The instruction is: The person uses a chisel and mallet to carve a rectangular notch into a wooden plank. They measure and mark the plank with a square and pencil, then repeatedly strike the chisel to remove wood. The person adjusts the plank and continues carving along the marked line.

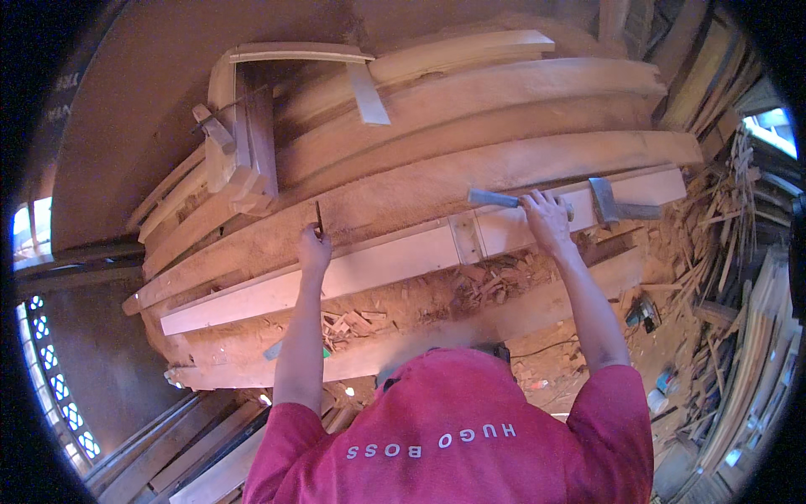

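Clock centred on the notch (467, 238) in the pale board (378, 262). Board runs 8 to 2, lying across the work area in front of the person. Stacked planks (504, 160) fill 10 to 2 beyond it; wooden frame (302, 53) sits on them at 10. Obstructions: grey L-shaped tool (603, 200) on the board at 2:30, just past right hand; wood chips (487, 287) along the near edge at 5, more at 8. Power tool (645, 314) on the ground at 4, offcut pile (735, 189) at 2:30.

Left hand (315, 250) at 9: forearm near vertical, fingers pinched on a thin dark stick (319, 217), pointing 12. Right hand (547, 220) at 2:30: forearm slants up toward 11, fist round a chisel-like tool (494, 198), blade toward 9. Can't tell if it touches the board.
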